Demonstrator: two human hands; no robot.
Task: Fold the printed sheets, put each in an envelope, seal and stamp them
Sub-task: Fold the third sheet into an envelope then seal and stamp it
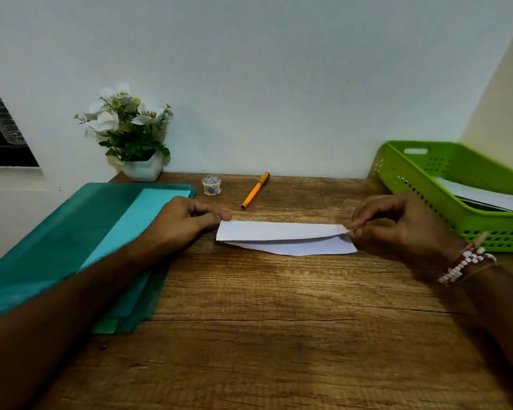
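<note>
- Both forearms are seen entering from the near corners, angled inward across the wooden desk [264, 335].
- Left hand [184, 216] is laid palm down, knuckles up, with fingers curled and fingertips bunched against the left end of the folded sheet [282, 232]; whether that end is pinched or only pressed down cannot be told.
- Left forearm is crossed over the teal envelopes [101, 232], which are stacked at the left edge of the desk.
- Right hand [397, 223] is held low over the desk, fingers arched, with thumb and forefinger pinched on the right corner of the sheet's top flap.
- That flap is lifted slightly at the right, so a gap to the lower layer is visible.
- Beaded bracelets [465, 261], red and white, are worn on the right wrist.
- Sheet is placed mid-desk between the two hands, long edge running left-right; no print can be read on it.
- Orange pen [255, 190] is lying beyond the sheet, tilted, black tip toward the near side.
- Tape roll [211, 185] is standing left of the pen; its pattern is too blurred to read.
- Green basket [427, 184] is set at far right, with white papers [486, 196] inside.
- Potted white flowers [131, 134] are placed at far left against the wall.
</note>
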